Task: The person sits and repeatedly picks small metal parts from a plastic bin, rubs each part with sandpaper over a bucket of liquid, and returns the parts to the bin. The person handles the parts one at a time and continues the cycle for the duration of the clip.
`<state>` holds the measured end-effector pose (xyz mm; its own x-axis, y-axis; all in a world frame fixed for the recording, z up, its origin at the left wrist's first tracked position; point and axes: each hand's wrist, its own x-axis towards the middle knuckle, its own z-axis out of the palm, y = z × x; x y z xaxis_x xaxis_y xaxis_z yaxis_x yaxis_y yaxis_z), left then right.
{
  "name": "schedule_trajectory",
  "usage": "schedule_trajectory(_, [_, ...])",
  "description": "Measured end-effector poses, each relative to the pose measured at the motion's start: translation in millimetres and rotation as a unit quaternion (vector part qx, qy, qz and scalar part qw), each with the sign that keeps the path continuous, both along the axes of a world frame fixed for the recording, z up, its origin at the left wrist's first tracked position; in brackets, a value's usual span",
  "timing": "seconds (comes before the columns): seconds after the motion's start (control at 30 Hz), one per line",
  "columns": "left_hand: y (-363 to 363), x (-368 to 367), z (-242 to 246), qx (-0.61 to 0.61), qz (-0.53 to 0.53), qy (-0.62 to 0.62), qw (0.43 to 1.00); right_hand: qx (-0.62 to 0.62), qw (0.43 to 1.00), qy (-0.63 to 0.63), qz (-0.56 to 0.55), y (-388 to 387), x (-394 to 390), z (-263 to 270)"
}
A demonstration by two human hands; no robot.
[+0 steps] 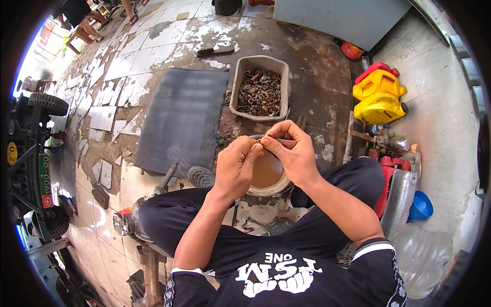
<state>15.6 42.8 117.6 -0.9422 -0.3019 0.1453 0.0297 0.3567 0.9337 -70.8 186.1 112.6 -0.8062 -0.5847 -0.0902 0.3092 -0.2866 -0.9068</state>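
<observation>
My left hand (pixel 236 165) and my right hand (pixel 293 153) meet over a round bucket (pixel 256 191) of murky brown liquid (pixel 267 170). Pinched between the thumbs and fingertips of both is a small ring-shaped part (pixel 259 141), mostly covered by the fingers, so I cannot tell exactly what it is. Just beyond the bucket stands a grey plastic tub (pixel 232 94) heaped with rusty nuts, bolts and other small metal hardware (pixel 259 92). The bucket sits between my bent legs.
A ribbed black rubber mat (pixel 180 119) lies left of the tub, with a wire brush (pixel 215 51) beyond it. Yellow jugs (pixel 379 96) and a blue funnel (pixel 420 207) line the right wall. A vehicle (pixel 30 161) stands at far left. People's legs (pixel 90 27) show at top left.
</observation>
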Motion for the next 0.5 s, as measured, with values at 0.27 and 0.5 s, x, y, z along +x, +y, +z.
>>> schedule_trajectory(0.27, [12.3,-1.4,-3.1,-0.043,-0.082,0.045,0.995,0.015,0.998,0.050,0.022,-10.0,-14.3,2.4])
schedule_trajectory(0.5, [-8.7,2.2,6.4,0.104,0.024,-0.007,0.994,-0.022,0.998,-0.044,-0.034,3.6,-19.4,6.5])
